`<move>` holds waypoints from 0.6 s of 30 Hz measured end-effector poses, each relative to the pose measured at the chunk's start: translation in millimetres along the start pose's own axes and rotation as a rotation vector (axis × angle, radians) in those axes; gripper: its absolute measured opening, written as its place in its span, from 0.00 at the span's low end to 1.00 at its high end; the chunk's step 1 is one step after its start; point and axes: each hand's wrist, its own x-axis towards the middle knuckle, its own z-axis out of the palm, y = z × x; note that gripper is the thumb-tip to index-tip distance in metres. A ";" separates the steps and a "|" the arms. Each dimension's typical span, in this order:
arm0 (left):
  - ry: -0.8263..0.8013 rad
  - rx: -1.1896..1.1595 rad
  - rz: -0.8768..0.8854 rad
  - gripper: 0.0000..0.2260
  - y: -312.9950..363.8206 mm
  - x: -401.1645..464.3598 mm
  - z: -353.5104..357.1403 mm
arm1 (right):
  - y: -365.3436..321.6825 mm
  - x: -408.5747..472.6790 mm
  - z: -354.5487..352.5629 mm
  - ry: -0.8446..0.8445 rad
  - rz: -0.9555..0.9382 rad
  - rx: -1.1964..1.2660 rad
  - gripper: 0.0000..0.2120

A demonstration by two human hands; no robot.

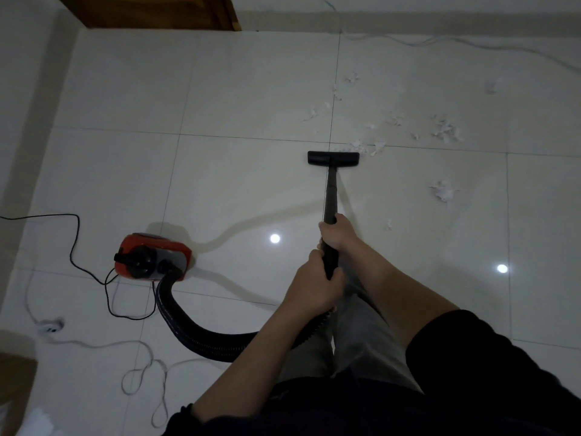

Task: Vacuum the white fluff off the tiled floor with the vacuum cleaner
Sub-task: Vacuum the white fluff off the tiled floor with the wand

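Both hands grip the black vacuum wand (330, 196). My right hand (338, 232) holds it higher up, and my left hand (316, 283) holds it lower, near the hose joint. The flat black floor nozzle (333, 158) rests on the pale tiled floor (251, 96), its right end touching a tuft of white fluff (360, 146). More white fluff lies scattered to the right, with clumps at the far right (446, 132) and nearer me (443, 191). The red canister vacuum (153, 257) sits to the left, joined by a ribbed black hose (195, 332).
A black power cord (74, 243) loops left of the canister to a white extension socket (50, 327) with a white cable (141, 372) coiled on the floor. Another white cable (471, 45) runs along the far wall. A wooden door (151, 11) stands at the top left.
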 end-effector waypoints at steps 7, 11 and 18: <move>-0.002 -0.006 -0.020 0.08 29.0 27.2 -6.0 | -32.9 20.1 -14.3 -0.016 0.001 -0.031 0.24; 0.022 0.009 -0.025 0.08 41.6 38.5 -5.8 | -44.3 31.2 -18.4 -0.025 0.015 0.003 0.18; 0.035 0.003 -0.033 0.09 52.6 44.3 -8.3 | -53.2 38.5 -21.6 -0.024 0.019 0.017 0.24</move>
